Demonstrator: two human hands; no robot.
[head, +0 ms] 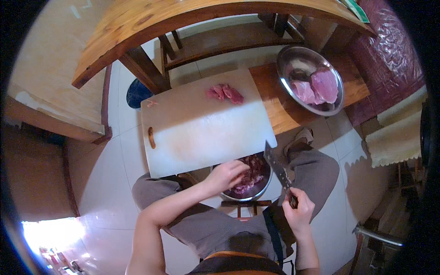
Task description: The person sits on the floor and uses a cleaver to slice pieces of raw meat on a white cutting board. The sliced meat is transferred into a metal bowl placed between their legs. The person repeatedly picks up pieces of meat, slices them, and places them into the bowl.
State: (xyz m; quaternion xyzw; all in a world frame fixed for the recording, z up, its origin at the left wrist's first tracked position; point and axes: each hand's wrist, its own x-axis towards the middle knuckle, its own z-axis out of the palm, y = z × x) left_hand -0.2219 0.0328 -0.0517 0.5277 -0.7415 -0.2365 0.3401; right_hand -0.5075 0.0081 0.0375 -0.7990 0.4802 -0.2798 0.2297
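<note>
My right hand (299, 206) grips the handle of a kitchen knife (280, 170), its blade pointing up and away, with bits stuck along it. The tip is close to the near right corner of a white cutting board (206, 134). Below the board's near edge, a metal bowl (256, 196) of cut dark red meat (252, 170) sits between my knees. My left hand (228, 175) is over this bowl with its fingers curled; whether they hold a piece is hidden. A few raw meat pieces (225, 93) lie near the board's far edge, with small scraps (152, 103) at its far left corner.
A wooden bench (280, 111) supports the board and a steel basin (285, 84) holding large pieces of raw meat (323, 86). Beyond stands a wooden table (137, 25), its leg (146, 70) close to the board. A dark blue container (137, 94) is on the tiled floor.
</note>
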